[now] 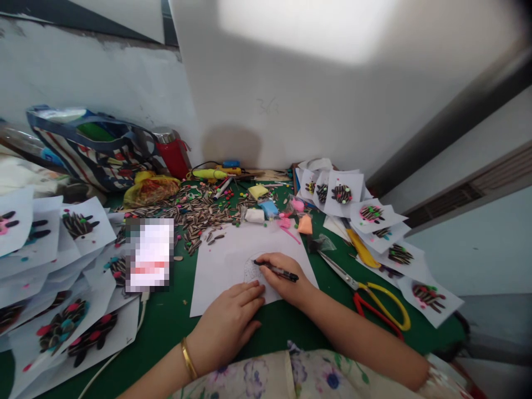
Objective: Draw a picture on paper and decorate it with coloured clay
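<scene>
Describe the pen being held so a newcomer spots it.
On the green table, find the large white sheet at the centre. Over its near half, the right hand holds the pen, tip at a small sketch. It is slim and dark, unlike the red-and-yellow-handled scissors farther right.

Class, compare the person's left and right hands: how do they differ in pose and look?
The left hand lies palm down, fingers extended; the right hand curls around a black pen.
The left hand has a gold-coloured bangle at its wrist; the right hand shows none.
Shared: both are ungloved and overlap the white sheet.
</scene>
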{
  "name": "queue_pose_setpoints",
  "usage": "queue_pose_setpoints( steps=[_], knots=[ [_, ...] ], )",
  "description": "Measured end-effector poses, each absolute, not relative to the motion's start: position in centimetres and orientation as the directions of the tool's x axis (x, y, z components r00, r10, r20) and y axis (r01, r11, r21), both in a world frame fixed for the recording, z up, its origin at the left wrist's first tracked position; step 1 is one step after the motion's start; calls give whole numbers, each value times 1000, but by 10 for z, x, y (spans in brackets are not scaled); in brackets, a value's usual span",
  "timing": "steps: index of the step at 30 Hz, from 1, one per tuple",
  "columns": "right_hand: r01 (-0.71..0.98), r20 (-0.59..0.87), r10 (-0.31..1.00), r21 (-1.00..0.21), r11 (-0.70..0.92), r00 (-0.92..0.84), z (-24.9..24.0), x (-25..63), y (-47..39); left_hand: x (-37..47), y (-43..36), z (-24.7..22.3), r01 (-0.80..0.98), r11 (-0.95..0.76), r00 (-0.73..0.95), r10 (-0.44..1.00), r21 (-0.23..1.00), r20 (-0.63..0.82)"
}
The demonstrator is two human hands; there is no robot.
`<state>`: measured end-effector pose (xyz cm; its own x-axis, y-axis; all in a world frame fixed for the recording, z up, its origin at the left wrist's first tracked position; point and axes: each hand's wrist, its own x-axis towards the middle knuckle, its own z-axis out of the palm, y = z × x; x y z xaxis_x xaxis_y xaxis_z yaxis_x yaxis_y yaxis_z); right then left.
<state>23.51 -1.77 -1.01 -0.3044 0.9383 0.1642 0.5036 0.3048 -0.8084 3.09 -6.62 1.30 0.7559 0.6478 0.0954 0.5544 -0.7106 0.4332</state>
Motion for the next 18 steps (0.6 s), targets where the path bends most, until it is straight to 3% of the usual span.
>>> queue_pose_setpoints(
  steps=[10,18],
  knots=[
    [486,186,955,-828,279,-231,-9,236,-17,30,-66,12,559,-712,759,646,425,83],
    [501,193,944,-809,308,-269,-10,235,-17,30,-66,11,559,-711,758,647,426,85]
  ],
)
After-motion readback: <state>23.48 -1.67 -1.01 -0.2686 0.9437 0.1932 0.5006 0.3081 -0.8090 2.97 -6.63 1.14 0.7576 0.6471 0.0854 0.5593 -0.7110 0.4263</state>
